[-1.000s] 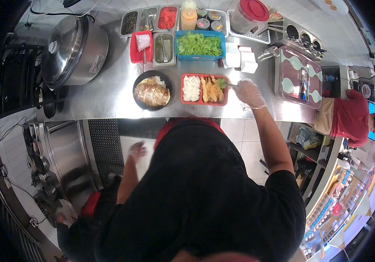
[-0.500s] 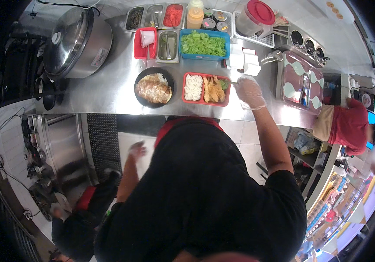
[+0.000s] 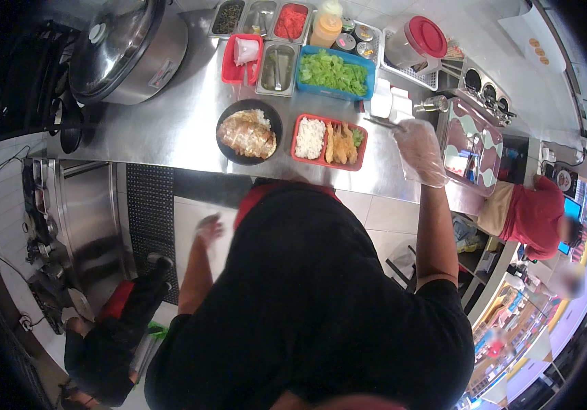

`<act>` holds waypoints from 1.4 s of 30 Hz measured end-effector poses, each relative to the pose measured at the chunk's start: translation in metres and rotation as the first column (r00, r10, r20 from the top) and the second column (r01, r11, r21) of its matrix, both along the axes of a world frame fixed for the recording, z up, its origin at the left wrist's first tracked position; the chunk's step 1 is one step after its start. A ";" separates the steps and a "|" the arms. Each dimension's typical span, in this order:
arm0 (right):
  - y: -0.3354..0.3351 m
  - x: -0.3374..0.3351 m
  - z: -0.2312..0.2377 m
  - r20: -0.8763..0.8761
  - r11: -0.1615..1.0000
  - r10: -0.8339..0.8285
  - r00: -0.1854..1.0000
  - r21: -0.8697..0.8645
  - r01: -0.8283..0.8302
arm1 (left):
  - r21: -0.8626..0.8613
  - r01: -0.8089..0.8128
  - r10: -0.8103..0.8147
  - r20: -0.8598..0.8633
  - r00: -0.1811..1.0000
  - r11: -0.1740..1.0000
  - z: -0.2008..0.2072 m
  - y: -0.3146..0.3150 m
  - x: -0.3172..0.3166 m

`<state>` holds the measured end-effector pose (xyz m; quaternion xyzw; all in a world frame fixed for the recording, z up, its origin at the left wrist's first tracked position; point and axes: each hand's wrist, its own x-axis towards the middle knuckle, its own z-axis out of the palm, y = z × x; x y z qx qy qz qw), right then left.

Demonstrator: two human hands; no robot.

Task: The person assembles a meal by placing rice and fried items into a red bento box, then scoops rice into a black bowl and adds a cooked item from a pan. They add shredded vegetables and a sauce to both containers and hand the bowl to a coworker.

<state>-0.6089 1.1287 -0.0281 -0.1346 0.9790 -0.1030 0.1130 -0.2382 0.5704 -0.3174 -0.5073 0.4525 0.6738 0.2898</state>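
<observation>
From where I stand, a stainless-steel worktop runs beneath the grip and far to its left, its metal shining with reflected light. Beyond the grip rises a pale wall. Nearer than the grip lies a light tiled floor. Well to the left are a black textured mat, a steel cabinet and a white tiled wall.

Open room lies between steel pot and black bowl; a blue tub blocks beyond the red tray.
</observation>
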 end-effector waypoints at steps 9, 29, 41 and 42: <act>-0.043 -0.109 -0.060 -0.187 0.951 0.190 0.964 0.278 -0.133 | 0.044 -0.059 0.059 0.002 0.998 0.997 -0.033 -0.017 0.019; -0.001 -0.121 -0.044 0.018 0.989 -0.032 0.999 -0.143 0.035 | -0.018 -0.210 0.210 0.063 0.976 0.978 0.003 0.035 0.001; 0.010 -0.049 0.031 -0.014 0.937 -0.135 0.991 -0.326 0.123 | -0.097 -0.144 0.144 -0.015 0.990 0.985 -0.014 0.048 -0.007; 0.016 -0.039 0.028 -0.088 0.950 -0.088 0.992 -0.306 0.057 | -0.059 -0.157 0.157 -0.005 0.988 0.986 -0.021 0.047 0.000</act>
